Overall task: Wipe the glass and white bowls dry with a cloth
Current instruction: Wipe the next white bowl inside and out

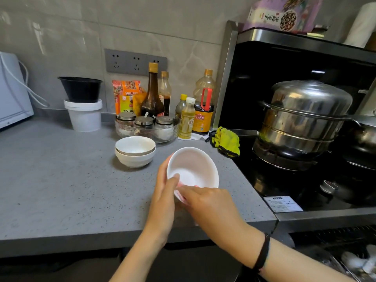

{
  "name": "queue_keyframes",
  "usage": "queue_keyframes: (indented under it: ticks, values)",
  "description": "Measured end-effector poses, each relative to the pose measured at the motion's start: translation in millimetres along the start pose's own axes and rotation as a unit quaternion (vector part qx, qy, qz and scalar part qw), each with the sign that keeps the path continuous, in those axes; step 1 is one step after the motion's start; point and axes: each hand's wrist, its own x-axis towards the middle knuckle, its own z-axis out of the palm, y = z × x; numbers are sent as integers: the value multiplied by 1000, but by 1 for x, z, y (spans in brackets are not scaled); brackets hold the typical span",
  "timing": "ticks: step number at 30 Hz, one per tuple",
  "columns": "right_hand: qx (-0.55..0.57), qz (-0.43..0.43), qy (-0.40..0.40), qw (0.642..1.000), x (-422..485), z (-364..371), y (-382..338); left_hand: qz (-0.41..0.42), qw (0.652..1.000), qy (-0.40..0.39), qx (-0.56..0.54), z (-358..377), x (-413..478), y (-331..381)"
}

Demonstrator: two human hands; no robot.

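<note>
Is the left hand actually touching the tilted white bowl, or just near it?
Touching. The head view shows the left hand gripping the white bowl, thumb hooked over its rim onto the inner wall.

Right hand (209, 202) covers near rim of white bowl (193, 165); pink cloth (180, 195) under its fingers shows as a sliver only. Left hand (162, 200): fingers hidden behind bowl wall. Of 2 stacked bowls, lower bowl (134, 160) interior hidden. White appliance (12, 92) cut by left edge. Stove sticker (282, 203) print too small to read.
</note>
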Motion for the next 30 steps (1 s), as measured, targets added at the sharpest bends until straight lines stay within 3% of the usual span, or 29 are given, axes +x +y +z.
queue_keyframes:
  ticks: [3, 5, 9, 12, 16, 19, 23, 26, 28, 30]
  values:
    - [60, -11, -19, 998, -1, -4, -6, 11, 999, 31, -1, -1, 3, 3]
    - [55, -81, -37, 995, -6, -3, 4, 14, 1000, 19, 14, -10, 10, 7]
    - [-164, -227, -65, 958, -1, -14, 45, -8, 997, -69, 35, -27, 21, 15]
    - [-261, -259, -121, 922, 12, -26, 62, -29, 985, -154, 69, -28, 24, 23]
    - [-329, -270, -140, 894, 24, -33, 65, -9, 980, -170, 100, -22, 24, 31]
    - [-291, -249, -149, 911, 17, -26, 58, -12, 983, -159, 89, -22, 22, 31]
    - [-113, -104, -216, 964, -7, -27, 18, -6, 995, -87, 54, -18, 22, 22]
    - [41, -63, -258, 963, -10, -41, -6, -27, 997, -56, 39, -12, 17, 14]
    - [46, -85, -274, 957, -11, -39, -7, -48, 997, -54, 31, -11, 12, 12]
    - [-23, -43, -273, 961, -10, -32, -5, -64, 995, -64, 37, -11, 11, 14]
